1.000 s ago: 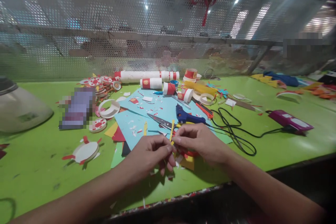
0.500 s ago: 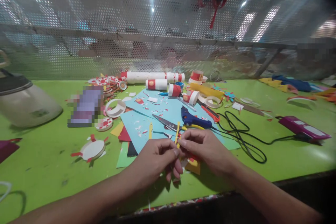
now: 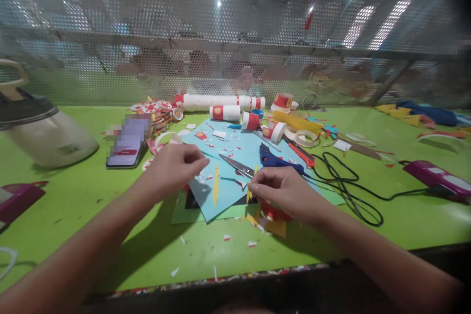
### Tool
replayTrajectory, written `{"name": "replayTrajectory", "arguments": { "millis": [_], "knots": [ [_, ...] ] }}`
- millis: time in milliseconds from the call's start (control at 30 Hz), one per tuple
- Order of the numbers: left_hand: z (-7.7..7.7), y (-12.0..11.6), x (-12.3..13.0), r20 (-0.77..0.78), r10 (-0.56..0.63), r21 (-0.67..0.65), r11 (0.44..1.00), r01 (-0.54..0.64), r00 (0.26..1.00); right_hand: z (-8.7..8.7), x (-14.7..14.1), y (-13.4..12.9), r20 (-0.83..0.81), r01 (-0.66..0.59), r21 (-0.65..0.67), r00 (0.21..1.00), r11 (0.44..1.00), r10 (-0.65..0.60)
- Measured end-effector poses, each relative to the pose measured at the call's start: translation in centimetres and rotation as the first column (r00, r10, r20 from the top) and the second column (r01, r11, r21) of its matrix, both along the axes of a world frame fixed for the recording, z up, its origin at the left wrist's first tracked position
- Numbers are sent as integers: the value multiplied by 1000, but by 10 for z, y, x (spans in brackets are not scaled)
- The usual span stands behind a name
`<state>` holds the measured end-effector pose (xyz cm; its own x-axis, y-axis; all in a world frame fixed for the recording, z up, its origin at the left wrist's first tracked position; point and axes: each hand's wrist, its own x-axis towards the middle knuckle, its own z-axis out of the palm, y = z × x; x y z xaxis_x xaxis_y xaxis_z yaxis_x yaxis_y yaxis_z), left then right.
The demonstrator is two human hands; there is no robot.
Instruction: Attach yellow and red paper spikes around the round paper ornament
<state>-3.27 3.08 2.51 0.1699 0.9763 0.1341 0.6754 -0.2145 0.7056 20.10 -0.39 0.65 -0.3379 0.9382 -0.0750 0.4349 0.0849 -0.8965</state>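
My left hand [image 3: 176, 169] is raised over the left part of the blue sheets [image 3: 230, 201], thumb and fingertips pressed together; whatever they pinch, if anything, is too small to make out. Near the right side of the sheets, my right hand [image 3: 277, 189] pinches a narrow yellow paper strip [image 3: 255, 172]. Another yellow strip [image 3: 216, 186] lies on the blue paper between my hands. Scissors [image 3: 237, 165] lie just beyond, their handles hidden by my right hand. A blue glue gun [image 3: 275, 159] rests right behind that hand.
Paper cups [image 3: 225, 113], a tape roll [image 3: 307, 139] and a red cutter [image 3: 301, 154] lie at the back. A phone [image 3: 129, 142] and a kettle [image 3: 55, 132] stand left. Black cable runs right to a purple power strip [image 3: 437, 176]. Paper scraps litter the front.
My left hand has moved away from my right hand, leftward and up. The yellow strip stays in my right hand. The view has shifted slightly, showing more of the kettle.
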Motion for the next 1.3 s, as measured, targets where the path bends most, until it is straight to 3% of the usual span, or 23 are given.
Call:
{"name": "replayTrajectory", "arguments": {
  "millis": [133,233,467,600,700,833,967,1100,1300],
  "knots": [
    [-22,-16,7,-415,-59,-15,998,58,908,-4,-4,4,38,-52,54,998,997,50],
    [-33,-26,19,-567,-41,71,993,99,823,-6,-5,5,64,-60,100,996,993,54],
    [-37,-25,34,-627,-56,99,984,150,777,-1,-14,11,233,-105,206,971,973,56],
    [-41,-23,34,-671,-42,110,982,155,741,-3,-27,19,413,-201,248,907,948,84],
    [-41,-21,28,-655,-5,127,985,117,756,-6,-38,23,497,-236,229,863,944,95],
    [-36,-13,14,-496,12,72,997,27,868,-4,-47,23,544,-233,210,835,950,85],
    [-27,-9,6,-82,-3,-143,990,-9,997,-1,-46,23,556,-243,233,828,942,76],
    [-19,-15,9,336,54,-332,941,65,940,8,-34,22,501,-216,311,865,926,34],
    [-14,-23,12,545,57,-377,908,184,836,26,22,6,312,49,407,931,912,-189]
  ]
}}
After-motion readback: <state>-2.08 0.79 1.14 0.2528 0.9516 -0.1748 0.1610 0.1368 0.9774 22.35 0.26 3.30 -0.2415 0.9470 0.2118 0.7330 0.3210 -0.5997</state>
